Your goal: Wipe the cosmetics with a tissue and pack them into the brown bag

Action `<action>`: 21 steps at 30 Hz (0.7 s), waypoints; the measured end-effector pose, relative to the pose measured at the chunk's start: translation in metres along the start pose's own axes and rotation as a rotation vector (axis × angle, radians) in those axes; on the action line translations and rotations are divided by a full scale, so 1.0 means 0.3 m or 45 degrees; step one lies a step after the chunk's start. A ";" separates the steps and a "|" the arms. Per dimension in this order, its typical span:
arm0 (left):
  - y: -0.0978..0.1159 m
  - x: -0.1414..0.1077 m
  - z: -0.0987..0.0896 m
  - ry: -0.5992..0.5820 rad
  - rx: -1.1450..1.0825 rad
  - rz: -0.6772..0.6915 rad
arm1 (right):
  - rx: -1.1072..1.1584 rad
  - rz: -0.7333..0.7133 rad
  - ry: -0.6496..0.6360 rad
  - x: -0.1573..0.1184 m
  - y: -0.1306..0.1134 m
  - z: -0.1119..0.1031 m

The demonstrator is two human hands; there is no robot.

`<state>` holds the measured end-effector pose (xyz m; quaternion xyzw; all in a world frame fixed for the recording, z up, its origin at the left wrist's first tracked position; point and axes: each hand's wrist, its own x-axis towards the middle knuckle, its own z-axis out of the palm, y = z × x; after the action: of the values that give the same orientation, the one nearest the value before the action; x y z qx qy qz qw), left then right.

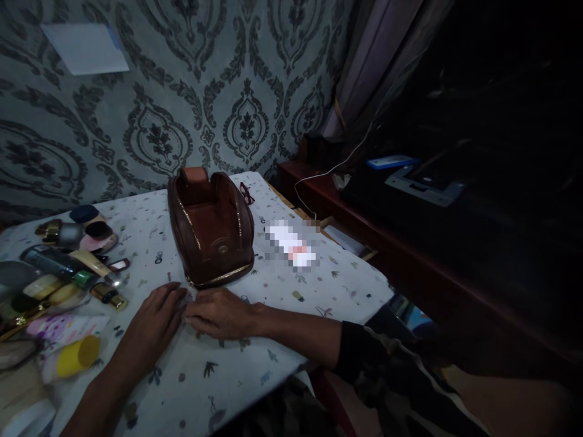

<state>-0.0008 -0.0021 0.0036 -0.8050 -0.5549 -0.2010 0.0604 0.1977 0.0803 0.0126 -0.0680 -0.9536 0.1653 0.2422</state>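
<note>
My left hand (pixel 159 314) and my right hand (pixel 221 313) rest close together on the patterned white cloth (pixel 237 376). Their fingers are curled and nearly meet. Between the fingertips shows a small pale, see-through bit (pixel 186 301), too dim to name; both hands seem closed on it. Right behind them stands a brown leather toiletry bag (pixel 212 237). Its gold zip is undone and its top gapes wide, showing the brown lining.
Bottles, jars and tubes crowd the left side, among them a dark green bottle (pixel 57 267) and a yellow-capped tube (pixel 78 357). Glasses (pixel 246 193) lie beyond the bag. A blurred bright phone-like item (pixel 291 243) sits right. A white cable (pixel 334 167) crosses the dark red furniture (pixel 410 261).
</note>
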 end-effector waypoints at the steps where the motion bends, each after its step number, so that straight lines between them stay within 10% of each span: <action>1: 0.001 0.000 -0.001 -0.002 0.002 -0.002 | 0.001 0.001 0.003 0.000 0.001 0.002; 21: 0.006 0.001 -0.006 -0.005 0.000 -0.016 | 0.004 0.001 -0.009 0.000 -0.004 -0.005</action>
<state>0.0005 -0.0031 0.0057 -0.8019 -0.5601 -0.1998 0.0581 0.1984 0.0796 0.0142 -0.0674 -0.9542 0.1672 0.2389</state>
